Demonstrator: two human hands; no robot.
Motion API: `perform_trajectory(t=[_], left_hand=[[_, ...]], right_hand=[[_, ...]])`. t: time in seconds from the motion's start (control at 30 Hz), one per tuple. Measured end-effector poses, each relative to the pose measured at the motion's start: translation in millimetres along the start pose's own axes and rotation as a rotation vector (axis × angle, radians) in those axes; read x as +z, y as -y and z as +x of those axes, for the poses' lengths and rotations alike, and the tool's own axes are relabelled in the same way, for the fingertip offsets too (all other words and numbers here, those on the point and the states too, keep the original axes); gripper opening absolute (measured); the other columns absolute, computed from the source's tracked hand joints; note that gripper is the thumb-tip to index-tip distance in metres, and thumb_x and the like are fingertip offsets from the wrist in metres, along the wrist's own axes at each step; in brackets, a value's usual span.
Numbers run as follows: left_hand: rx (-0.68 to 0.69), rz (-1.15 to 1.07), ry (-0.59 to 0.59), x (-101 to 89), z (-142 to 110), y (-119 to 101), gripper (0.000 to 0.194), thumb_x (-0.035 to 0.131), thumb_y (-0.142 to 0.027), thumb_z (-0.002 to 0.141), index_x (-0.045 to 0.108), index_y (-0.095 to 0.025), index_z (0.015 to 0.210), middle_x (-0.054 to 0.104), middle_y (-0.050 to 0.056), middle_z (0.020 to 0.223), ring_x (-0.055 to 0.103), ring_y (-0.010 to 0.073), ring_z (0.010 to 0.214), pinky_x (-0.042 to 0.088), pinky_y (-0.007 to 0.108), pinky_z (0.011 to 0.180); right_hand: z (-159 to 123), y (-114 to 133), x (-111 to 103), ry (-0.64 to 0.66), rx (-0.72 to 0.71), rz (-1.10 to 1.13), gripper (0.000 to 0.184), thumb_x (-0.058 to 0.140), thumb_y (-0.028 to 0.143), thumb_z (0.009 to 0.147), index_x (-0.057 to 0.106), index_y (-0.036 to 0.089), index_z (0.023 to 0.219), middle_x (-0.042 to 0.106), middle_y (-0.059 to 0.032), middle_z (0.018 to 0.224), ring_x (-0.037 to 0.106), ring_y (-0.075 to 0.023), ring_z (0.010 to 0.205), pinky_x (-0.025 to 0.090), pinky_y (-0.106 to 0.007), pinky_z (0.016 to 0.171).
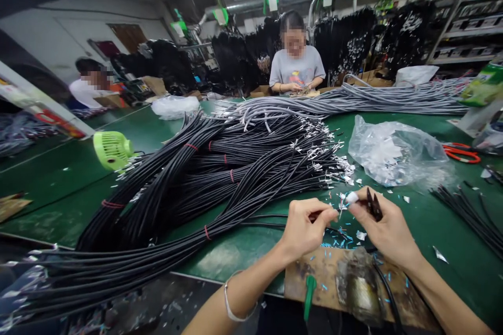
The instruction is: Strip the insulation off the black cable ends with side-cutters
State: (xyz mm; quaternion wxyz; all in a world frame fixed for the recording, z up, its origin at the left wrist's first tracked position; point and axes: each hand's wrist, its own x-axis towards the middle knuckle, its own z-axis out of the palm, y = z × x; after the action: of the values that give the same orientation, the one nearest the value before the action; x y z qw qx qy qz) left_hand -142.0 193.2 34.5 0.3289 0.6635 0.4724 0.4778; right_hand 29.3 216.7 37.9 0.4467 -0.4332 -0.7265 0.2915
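Note:
My left hand (308,224) is closed in a pinch on the end of a black cable (263,224), which runs in from the left behind the fingers. Thin pale wire ends (341,204) show between my two hands. My right hand (387,227) is closed around a dark two-pronged tool (373,205), its points sticking up past the fingers; its exact kind is unclear. Something white (352,197) covers a fingertip of that hand. Below my hands, blue and white scraps (340,241) litter the green table (236,251).
Bundles of black cables (188,167) fill the left and middle, with grey cables (353,99) behind. A clear plastic bag (396,152), orange-handled scissors (461,153) and a green fan (112,151) lie around. A wooden board (294,277) carries a metal device (361,288). Two people sit beyond.

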Motion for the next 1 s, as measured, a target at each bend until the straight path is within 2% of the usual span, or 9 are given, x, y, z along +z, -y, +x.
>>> perform_trajectory(t=[0.1, 0.23, 0.3, 0.43, 0.57, 0.63, 0.73, 0.9, 1.0], left_hand=[[0.099, 0.091, -0.013, -0.6, -1, -2, 0.022, 0.059, -0.023, 0.082, 0.071, -0.013, 0.067, 0.061, 0.003, 0.056, 0.048, 0.0102, 0.049, 0.035, 0.021, 0.048], [0.226, 0.097, -0.086, -1.0, 1, -1, 0.009, 0.065, -0.018, 0.077, 0.071, -0.013, 0.074, 0.068, 0.006, 0.067, 0.055, 0.013, 0.058, 0.041, 0.023, 0.055], [0.211, 0.088, -0.077, -1.5, 3, -1, 0.009, 0.065, -0.018, 0.078, 0.071, -0.013, 0.073, 0.068, 0.006, 0.068, 0.055, 0.0129, 0.058, 0.041, 0.023, 0.054], [0.119, 0.132, 0.021, -1.8, 3, -3, 0.019, 0.059, -0.017, 0.082, 0.07, -0.012, 0.068, 0.062, 0.003, 0.058, 0.048, 0.0102, 0.05, 0.034, 0.022, 0.049], [0.105, 0.128, 0.012, -1.4, 1, -4, 0.024, 0.055, -0.017, 0.084, 0.07, -0.012, 0.065, 0.06, 0.002, 0.056, 0.047, 0.01, 0.05, 0.032, 0.022, 0.049], [0.101, 0.111, -0.012, -1.2, 0, -3, 0.024, 0.056, -0.018, 0.083, 0.069, -0.011, 0.065, 0.059, 0.003, 0.056, 0.046, 0.0098, 0.05, 0.032, 0.022, 0.049], [0.104, 0.097, -0.024, -0.6, 0, -1, 0.023, 0.057, -0.019, 0.082, 0.069, -0.011, 0.065, 0.058, 0.002, 0.055, 0.044, 0.009, 0.049, 0.031, 0.022, 0.048], [0.109, 0.098, -0.046, 0.1, -2, -1, 0.021, 0.061, -0.021, 0.081, 0.068, -0.01, 0.064, 0.056, 0.002, 0.055, 0.043, 0.0078, 0.049, 0.03, 0.021, 0.047], [0.109, 0.093, -0.046, 0.0, -2, -1, 0.021, 0.061, -0.021, 0.081, 0.068, -0.01, 0.064, 0.055, 0.001, 0.054, 0.043, 0.0076, 0.048, 0.029, 0.02, 0.047]], right_hand=[[1, -2, -1, 0.09, 0.095, 0.14, 0.021, 0.056, 0.038, 0.083, 0.054, 0.017, 0.077, 0.048, 0.0008, 0.067, 0.043, -0.0106, 0.058, 0.037, -0.023, 0.051], [-3, -2, 3, 0.243, 0.332, 0.456, 0.028, 0.056, 0.045, 0.082, 0.051, 0.017, 0.085, 0.027, 0.0085, 0.054, 0.022, -0.0063, 0.045, 0.02, -0.021, 0.039], [-4, -1, 5, 0.315, 0.328, 0.522, 0.029, 0.053, 0.046, 0.084, 0.05, 0.018, 0.088, 0.025, 0.0087, 0.055, 0.021, -0.0066, 0.045, 0.019, -0.021, 0.04], [-2, -2, 3, 0.087, 0.071, 0.181, 0.019, 0.057, 0.034, 0.082, 0.049, 0.019, 0.073, 0.042, 0.0022, 0.067, 0.04, -0.0116, 0.06, 0.035, -0.025, 0.055], [0, -7, -3, -0.236, 0.114, 0.044, 0.014, 0.054, 0.033, 0.084, 0.049, 0.02, 0.08, 0.044, 0.0019, 0.066, 0.042, -0.0127, 0.059, 0.036, -0.025, 0.053], [0, -6, -4, -0.191, 0.145, 0.069, 0.016, 0.052, 0.036, 0.086, 0.051, 0.02, 0.082, 0.045, 0.0021, 0.065, 0.043, -0.0125, 0.057, 0.036, -0.024, 0.052], [1, -4, -4, 0.031, 0.096, 0.058, 0.02, 0.056, 0.036, 0.082, 0.051, 0.02, 0.072, 0.047, 0.0022, 0.064, 0.044, -0.0116, 0.057, 0.037, -0.023, 0.052], [1, -6, -8, -0.233, 0.097, 0.017, 0.014, 0.059, 0.034, 0.081, 0.055, 0.02, 0.079, 0.051, 0.0022, 0.066, 0.046, -0.0114, 0.057, 0.037, -0.023, 0.053], [1, -3, -6, 0.011, 0.097, 0.04, 0.016, 0.056, 0.035, 0.083, 0.058, 0.02, 0.08, 0.056, 0.0003, 0.069, 0.051, -0.013, 0.062, 0.04, -0.023, 0.055]])
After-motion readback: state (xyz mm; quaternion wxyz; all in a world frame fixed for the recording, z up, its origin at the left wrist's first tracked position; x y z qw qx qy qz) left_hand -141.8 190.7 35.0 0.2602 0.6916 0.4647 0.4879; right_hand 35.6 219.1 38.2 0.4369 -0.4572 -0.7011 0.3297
